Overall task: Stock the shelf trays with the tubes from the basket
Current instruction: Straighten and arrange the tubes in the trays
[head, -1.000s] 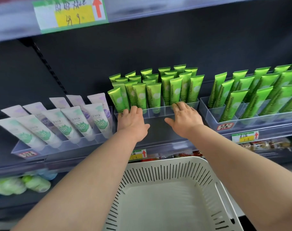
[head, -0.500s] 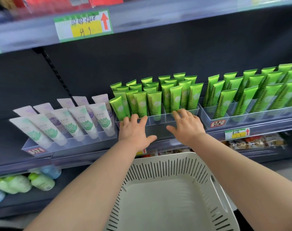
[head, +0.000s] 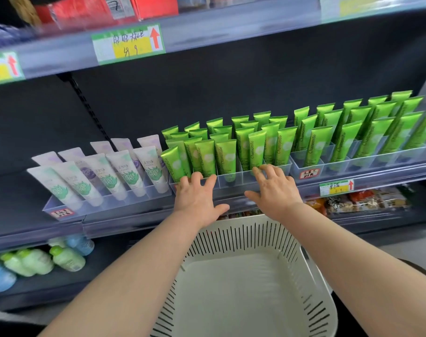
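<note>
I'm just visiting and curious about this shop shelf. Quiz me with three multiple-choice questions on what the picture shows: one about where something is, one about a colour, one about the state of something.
1. Where are both hands?
A. Inside the basket
B. At the front edge of the middle clear tray
C. On the top shelf

2. What colour are the tubes behind the hands?
A. Bright green
B. Red
C. Black

3. What state is the basket in?
A. Full of tubes
B. Covered by a lid
C. No tubes showing in it

Answers:
1. B: the left hand and the right hand rest with spread fingers on the middle clear tray.
2. A: the tubes in that tray are bright green.
3. C: the white basket shows only its bare bottom.
</note>
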Motion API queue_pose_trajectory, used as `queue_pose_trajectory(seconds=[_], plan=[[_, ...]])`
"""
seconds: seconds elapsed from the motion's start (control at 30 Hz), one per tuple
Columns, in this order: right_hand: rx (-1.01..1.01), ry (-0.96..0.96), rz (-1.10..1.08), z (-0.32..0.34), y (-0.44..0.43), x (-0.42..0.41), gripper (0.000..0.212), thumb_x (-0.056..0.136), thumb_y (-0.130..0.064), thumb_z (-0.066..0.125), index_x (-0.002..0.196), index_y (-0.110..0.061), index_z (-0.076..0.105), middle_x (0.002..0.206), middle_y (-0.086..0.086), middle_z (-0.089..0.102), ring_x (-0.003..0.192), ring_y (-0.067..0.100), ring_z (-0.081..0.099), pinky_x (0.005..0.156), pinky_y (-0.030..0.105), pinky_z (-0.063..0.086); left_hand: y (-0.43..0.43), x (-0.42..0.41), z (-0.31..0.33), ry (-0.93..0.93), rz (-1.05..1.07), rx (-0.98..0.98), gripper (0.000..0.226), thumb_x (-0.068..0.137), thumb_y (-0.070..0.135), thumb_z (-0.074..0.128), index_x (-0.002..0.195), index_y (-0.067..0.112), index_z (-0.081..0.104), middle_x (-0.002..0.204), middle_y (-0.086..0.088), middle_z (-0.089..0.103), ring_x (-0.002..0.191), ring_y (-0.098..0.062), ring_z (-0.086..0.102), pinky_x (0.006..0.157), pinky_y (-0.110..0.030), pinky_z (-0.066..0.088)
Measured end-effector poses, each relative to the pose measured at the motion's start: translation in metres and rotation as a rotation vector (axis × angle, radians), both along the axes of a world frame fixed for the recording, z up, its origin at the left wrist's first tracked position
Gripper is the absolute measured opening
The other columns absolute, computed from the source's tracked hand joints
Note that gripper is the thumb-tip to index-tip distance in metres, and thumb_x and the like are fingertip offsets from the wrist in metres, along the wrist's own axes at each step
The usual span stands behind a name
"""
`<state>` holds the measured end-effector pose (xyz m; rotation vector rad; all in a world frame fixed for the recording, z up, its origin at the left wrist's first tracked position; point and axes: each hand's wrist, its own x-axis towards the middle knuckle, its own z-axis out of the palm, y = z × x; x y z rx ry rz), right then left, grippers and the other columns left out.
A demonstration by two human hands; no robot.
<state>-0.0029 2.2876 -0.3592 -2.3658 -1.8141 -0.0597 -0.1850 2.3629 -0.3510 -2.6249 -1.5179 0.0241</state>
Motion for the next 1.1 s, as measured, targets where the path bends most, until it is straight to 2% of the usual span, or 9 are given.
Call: queue_pose_trajectory(seconds=[0.43, 0.67, 0.77, 0.9, 1.1], plan=[[-0.008, 0.041, 0.016, 0.002, -0.017, -0.004, 0.072, 0.093, -0.059, 0.038, 0.151, -0.020, 0.018, 0.155, 0.003, 0.021, 0.143, 0.022, 0.017, 0.111, 0.043, 0.028, -0.020, -0.002, 0.005, 0.037, 0.009, -0.023, 0.087, 0.079, 0.076, 0.047, 0.148, 0.032, 0.021, 0.140, -0.008, 0.034, 0.119, -0.033, 0.037, 0.103, -0.046, 0.037], [-0.038, 0.054, 0.037, 0.008, -0.020, -0.003, 0.072, 0.094, -0.058, 0.036, 0.151, -0.018, 0.017, 0.155, 0.001, 0.021, 0.144, 0.020, 0.015, 0.113, 0.044, 0.023, -0.026, -0.002, 0.010, 0.035, 0.010, -0.061, 0.085, 0.082, 0.070, 0.050, 0.150, 0.030, 0.018, 0.143, -0.008, 0.032, 0.126, -0.033, 0.035, 0.107, -0.047, 0.034], [0.006, 0.057, 0.041, 0.019, -0.023, 0.001, 0.069, 0.094, -0.056, 0.038, 0.149, -0.016, 0.022, 0.152, 0.002, 0.027, 0.140, 0.021, 0.024, 0.108, 0.044, 0.028, -0.029, 0.001, 0.019, -0.056, -0.016, -0.056, 0.077, 0.086, 0.062, 0.053, 0.148, 0.027, 0.024, 0.142, -0.007, 0.037, 0.128, -0.030, 0.036, 0.107, -0.045, 0.035], [0.113, 0.007, 0.036, 0.042, -0.029, 0.016, 0.059, 0.095, -0.046, 0.047, 0.144, -0.018, 0.032, 0.142, 0.001, 0.038, 0.129, 0.023, 0.038, 0.100, 0.044, 0.037, -0.031, 0.017, 0.045, -0.209, -0.139, 0.072, 0.059, 0.092, 0.049, 0.054, 0.143, 0.023, 0.036, 0.136, -0.003, 0.046, 0.125, -0.024, 0.041, 0.102, -0.042, 0.042], [0.268, -0.061, -0.007, 0.070, -0.025, 0.046, 0.045, 0.093, -0.033, 0.053, 0.134, -0.018, 0.047, 0.132, 0.002, 0.050, 0.118, 0.025, 0.047, 0.088, 0.042, 0.041, -0.023, 0.069, 0.095, -0.375, -0.262, 0.147, 0.047, 0.095, 0.044, 0.052, 0.137, 0.023, 0.046, 0.136, 0.004, 0.051, 0.127, -0.019, 0.043, 0.103, -0.040, 0.041]])
